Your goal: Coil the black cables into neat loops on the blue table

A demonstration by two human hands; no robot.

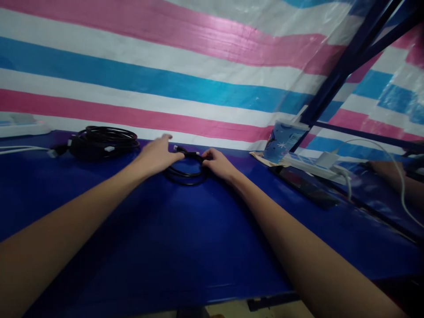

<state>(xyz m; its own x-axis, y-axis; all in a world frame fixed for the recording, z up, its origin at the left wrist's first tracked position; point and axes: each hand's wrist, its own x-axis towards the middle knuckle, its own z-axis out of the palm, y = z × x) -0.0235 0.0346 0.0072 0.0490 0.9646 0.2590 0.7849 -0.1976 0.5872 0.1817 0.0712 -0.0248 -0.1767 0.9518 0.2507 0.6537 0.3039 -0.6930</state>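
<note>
A coiled black cable (188,175) lies on the blue table toward its back, between my two hands. One connector (192,154) crosses the top of the loop, and another plug end (179,148) sticks up just behind it. My left hand (157,154) is at the coil's left side, fingers apart, its thumb tip close to the connector; whether they touch I cannot tell. My right hand (218,164) has its fingers curled and pinched on the right side of the coil. Part of the loop is hidden behind those fingers.
Left of my hands sits a larger bundle of black cables (102,141). A power strip (24,126) stands at far left. On the right are a blue patterned cup (285,139), a phone (304,186) and another power strip (314,167). Beyond a rail shows another person's arm (414,190).
</note>
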